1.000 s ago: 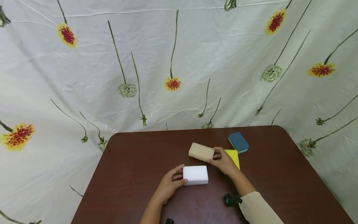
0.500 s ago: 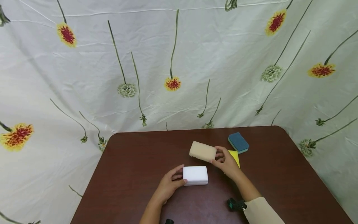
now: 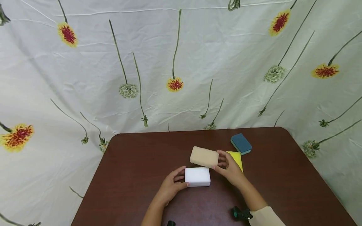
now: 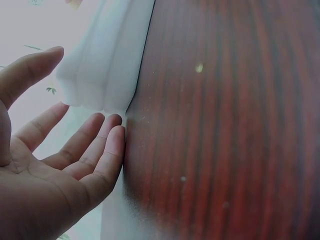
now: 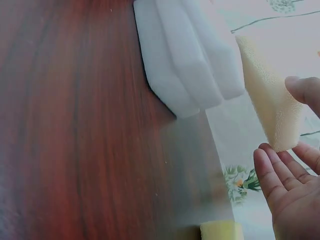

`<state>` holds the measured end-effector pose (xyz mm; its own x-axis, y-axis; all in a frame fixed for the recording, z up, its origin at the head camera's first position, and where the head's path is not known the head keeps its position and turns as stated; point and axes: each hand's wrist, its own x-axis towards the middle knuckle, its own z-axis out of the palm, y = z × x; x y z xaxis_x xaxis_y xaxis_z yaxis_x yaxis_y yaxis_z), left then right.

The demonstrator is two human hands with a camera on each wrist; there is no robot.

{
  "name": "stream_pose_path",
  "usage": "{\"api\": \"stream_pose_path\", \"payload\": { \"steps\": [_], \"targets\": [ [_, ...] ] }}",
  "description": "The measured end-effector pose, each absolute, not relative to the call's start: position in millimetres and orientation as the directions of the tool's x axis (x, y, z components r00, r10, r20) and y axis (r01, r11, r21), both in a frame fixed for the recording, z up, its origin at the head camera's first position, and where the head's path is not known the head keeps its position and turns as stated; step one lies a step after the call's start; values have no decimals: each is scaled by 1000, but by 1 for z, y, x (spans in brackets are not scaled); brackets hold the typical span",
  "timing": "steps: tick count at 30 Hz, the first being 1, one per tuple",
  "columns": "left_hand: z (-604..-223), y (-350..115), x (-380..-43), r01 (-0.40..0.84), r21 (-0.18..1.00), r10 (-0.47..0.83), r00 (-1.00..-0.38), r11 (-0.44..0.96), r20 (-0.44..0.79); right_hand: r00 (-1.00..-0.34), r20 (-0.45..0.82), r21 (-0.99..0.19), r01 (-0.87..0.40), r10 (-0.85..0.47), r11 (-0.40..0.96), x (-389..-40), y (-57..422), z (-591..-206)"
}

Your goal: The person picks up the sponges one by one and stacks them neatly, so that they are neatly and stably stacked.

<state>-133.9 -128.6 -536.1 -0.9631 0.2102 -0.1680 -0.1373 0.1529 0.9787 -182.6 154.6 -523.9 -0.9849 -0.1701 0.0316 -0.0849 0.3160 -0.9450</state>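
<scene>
A stack of white sponges (image 3: 197, 176) rests on the brown table, its layers visible from the side in the right wrist view. My left hand (image 3: 169, 188) spans the stack's left end, with thumb and forefinger at its two corners and the other fingers (image 4: 102, 155) along the end. My right hand (image 3: 230, 168) pinches a cream-coloured sponge (image 3: 204, 156) by its right end. In the right wrist view this cream sponge (image 5: 272, 100) is tilted and raised above the table. From the head view it appears just behind the white stack, its near edge close to the stack's top.
A yellow sponge (image 3: 237, 158) lies beyond my right hand, partly hidden by it. Touching or close to its far corner is a blue sponge (image 3: 241, 143) with a lighter underside. The table (image 3: 135, 169) ends at a flower-printed white cloth (image 3: 158, 56) behind.
My right hand lifted the cream sponge slightly, then brought it nearer to me and closer to the white stack. My left hand and the stack have barely moved.
</scene>
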Motion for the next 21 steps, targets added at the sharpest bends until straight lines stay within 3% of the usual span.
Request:
{"api": "stream_pose_path", "payload": {
  "steps": [21],
  "targets": [
    [-538, -127, -134, -123, 966, 182, -969, 229, -167, -935, 185, -929, -267, -304, 256, -156, 147, -529]
  ]
}}
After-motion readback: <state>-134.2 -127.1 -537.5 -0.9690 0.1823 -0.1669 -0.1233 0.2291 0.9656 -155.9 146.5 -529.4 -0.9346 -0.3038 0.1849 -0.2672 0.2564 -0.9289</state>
